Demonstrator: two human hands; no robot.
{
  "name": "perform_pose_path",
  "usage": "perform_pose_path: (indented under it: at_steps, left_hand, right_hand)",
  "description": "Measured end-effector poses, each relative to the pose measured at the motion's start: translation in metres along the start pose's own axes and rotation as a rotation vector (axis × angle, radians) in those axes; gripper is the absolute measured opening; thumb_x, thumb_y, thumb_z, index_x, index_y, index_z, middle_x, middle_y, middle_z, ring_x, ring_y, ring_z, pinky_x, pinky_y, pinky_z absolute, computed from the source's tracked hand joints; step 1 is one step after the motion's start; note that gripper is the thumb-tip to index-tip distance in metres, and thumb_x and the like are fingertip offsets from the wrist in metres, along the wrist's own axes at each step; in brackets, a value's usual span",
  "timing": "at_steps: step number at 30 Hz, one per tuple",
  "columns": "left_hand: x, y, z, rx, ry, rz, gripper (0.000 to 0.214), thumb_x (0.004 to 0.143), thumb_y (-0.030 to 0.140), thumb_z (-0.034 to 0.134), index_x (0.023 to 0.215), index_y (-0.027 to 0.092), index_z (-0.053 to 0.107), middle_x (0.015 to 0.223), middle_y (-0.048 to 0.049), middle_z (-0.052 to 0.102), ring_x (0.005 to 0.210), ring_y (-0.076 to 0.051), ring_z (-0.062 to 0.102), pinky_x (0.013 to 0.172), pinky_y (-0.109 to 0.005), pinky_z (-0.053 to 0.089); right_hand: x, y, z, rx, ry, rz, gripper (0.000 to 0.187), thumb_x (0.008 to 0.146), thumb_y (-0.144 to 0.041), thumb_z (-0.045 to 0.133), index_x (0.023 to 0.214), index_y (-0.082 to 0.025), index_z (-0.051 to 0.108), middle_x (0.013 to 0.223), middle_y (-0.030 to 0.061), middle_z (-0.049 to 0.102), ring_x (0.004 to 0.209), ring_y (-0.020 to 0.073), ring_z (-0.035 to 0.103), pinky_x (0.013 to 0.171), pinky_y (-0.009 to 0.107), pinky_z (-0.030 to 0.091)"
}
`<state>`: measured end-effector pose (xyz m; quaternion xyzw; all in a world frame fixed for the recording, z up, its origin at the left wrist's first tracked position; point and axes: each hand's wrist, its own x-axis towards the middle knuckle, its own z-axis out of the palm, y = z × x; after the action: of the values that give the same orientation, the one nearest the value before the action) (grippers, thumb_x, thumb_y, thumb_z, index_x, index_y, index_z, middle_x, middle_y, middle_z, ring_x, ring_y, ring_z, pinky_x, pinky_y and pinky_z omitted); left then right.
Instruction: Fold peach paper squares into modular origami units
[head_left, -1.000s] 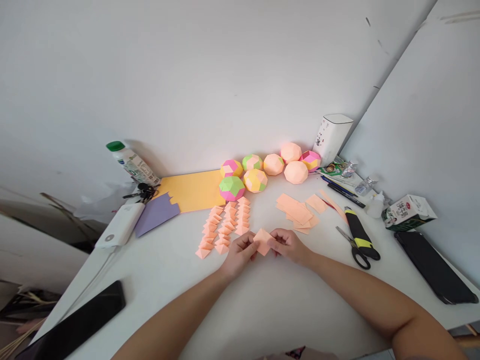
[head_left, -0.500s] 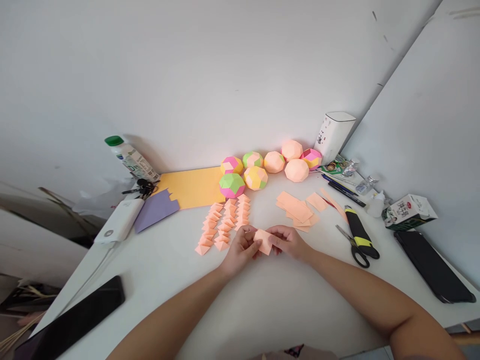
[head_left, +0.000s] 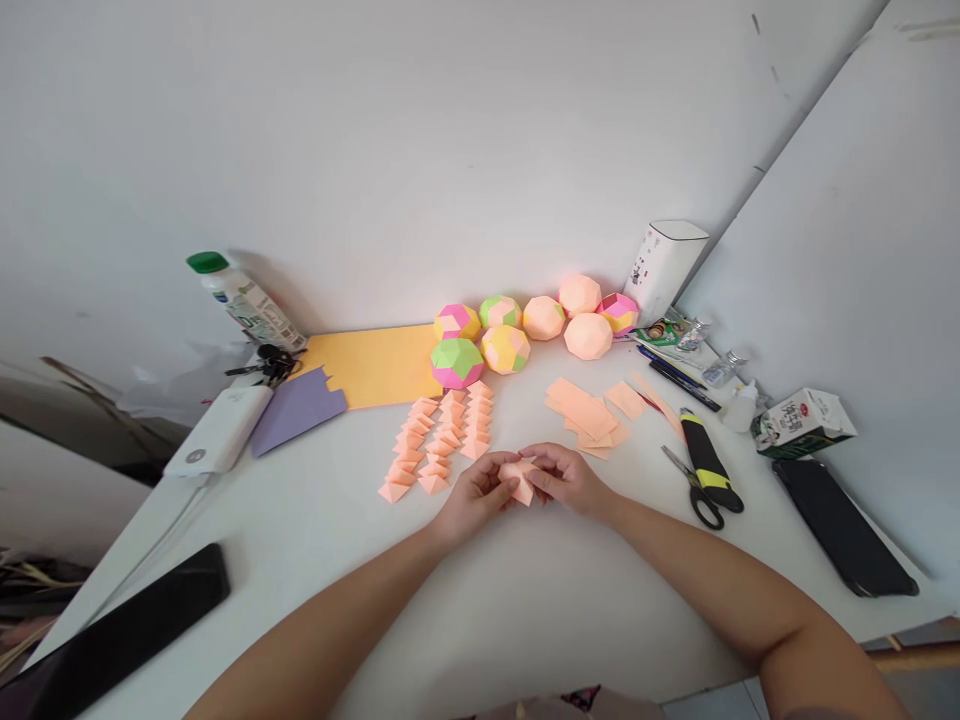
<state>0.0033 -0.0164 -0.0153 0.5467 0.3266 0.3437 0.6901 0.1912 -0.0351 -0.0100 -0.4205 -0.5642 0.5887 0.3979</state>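
Between my two hands is a small piece of peach paper (head_left: 523, 484), creased into raised facets. My left hand (head_left: 482, 492) pinches its left side with the thumb on top. My right hand (head_left: 568, 478) grips the right side, thumb near the crease; some fingertips are hidden behind the paper. Left of my hands stand rows of folded peach paper units (head_left: 435, 450), nested one in another. Flat peach paper pieces (head_left: 583, 412) lie loosely stacked beyond my right hand. Several faceted paper balls (head_left: 506, 349) in peach, pink, green and yellow sit against the wall.
Scissors (head_left: 701, 500) and a black-and-yellow utility knife (head_left: 709, 465) lie right of my right forearm. Farther right are a milk carton (head_left: 802, 421) and a black phone (head_left: 844, 530). Yellow sheet (head_left: 382, 365), purple sheet (head_left: 296, 413), bottle (head_left: 251, 305) and white power bank (head_left: 217, 430) are on the left.
The paper in my hands has gone from a mostly flat face to a creased, raised shape as my fingers press it. The whole view has shifted slightly.
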Motion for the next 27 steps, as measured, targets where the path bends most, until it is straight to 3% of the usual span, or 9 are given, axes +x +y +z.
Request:
perform_pose_path:
  at_steps: [7,27]
  left_hand:
    - [-0.001,0.0084,0.0025,0.012,0.03,-0.074,0.036,0.077,0.038,0.065,0.105,0.018,0.055,0.076,-0.0022,0.064,0.067,-0.014,0.059,0.06,-0.027,0.047]
    - [-0.0002,0.0057,0.0003,0.016,0.074,-0.05,0.032,0.076,0.035,0.065,0.103,0.019,0.057,0.078,-0.0028,0.064,0.066,-0.014,0.059,0.063,-0.029,0.05]
  right_hand:
    - [0.0,0.0025,0.0004,-0.038,0.007,-0.019,0.03,0.085,-0.035,0.056,0.11,-0.019,0.054,0.067,-0.0014,0.06,0.055,0.0115,0.056,0.056,0.026,0.046]
    - [-0.0002,-0.0012,0.002,-0.037,0.028,0.037,0.023,0.085,-0.034,0.054,0.102,-0.019,0.053,0.069,0.0005,0.061,0.057,0.012,0.056,0.058,0.028,0.048]
